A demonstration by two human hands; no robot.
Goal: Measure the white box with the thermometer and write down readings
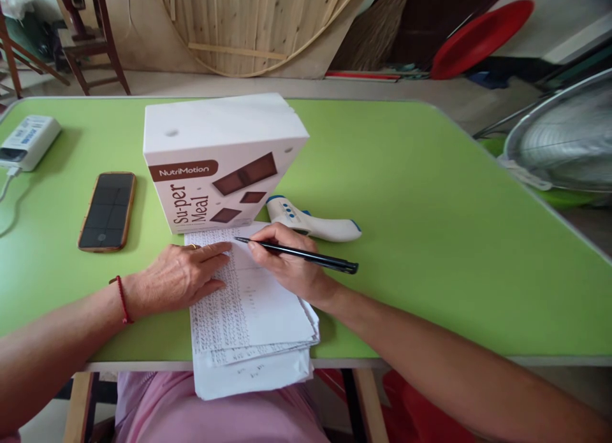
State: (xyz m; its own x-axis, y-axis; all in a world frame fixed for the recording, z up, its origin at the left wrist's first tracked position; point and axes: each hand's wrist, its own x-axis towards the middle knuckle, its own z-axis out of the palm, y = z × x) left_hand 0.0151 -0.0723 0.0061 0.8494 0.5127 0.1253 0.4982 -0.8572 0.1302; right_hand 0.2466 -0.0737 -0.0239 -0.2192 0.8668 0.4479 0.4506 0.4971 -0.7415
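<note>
A black pen [315, 258] is gripped in my right hand [291, 261], its tip at the upper part of a handwritten sheet of paper [272, 315]. Dense lines of writing fill the sheet's left side, while much of its right side is blank. My left hand [184, 274] lies flat on the left part of the sheet, fingers stretched toward the pen tip. More papers [253, 373] lie under the top sheet and overhang the table's near edge. Right behind the sheet stands a white NutriMotion box [224, 169]. Beside it, near my right hand, lies a white and blue infrared thermometer [315, 223].
The green table [406, 239] also carries a phone [108, 210] left of the box and a white power bank [29, 140] with a cable. A fan [564, 137] stands at the right edge. Beyond are a wooden chair [90, 41] and a red round stool top [482, 38].
</note>
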